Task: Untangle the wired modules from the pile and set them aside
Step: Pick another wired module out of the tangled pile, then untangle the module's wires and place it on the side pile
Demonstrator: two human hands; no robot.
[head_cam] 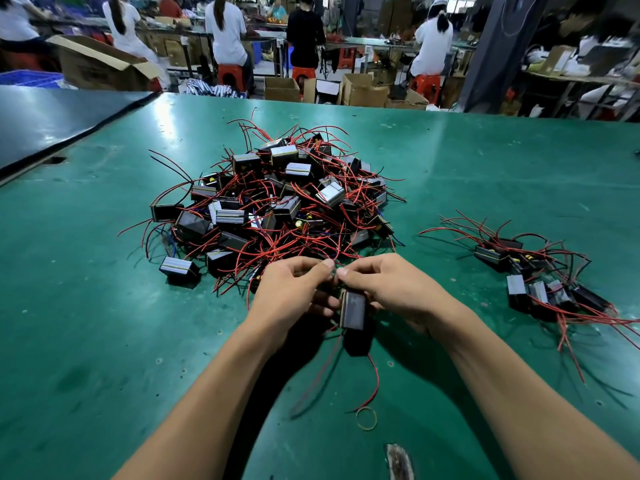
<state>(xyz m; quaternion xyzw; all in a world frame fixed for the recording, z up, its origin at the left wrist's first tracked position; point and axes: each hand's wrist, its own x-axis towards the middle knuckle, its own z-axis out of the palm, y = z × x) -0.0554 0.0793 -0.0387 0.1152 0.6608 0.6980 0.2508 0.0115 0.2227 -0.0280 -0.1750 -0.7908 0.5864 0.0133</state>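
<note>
Both hands work before the pile (277,206) at mid-workbench; left hand (294,292) and right hand (391,289) pinch one module's (354,311) wires apart, freeing it; sorted modules (540,282) lie toward the right edge.

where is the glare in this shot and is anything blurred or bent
Head view: a pale glare band crosses the green table right of the pile; the wide lens leans the background pillar; background workers look soft; the left hand and right hand cast dark shadows beneath the held module, itself slightly smeared.
</note>
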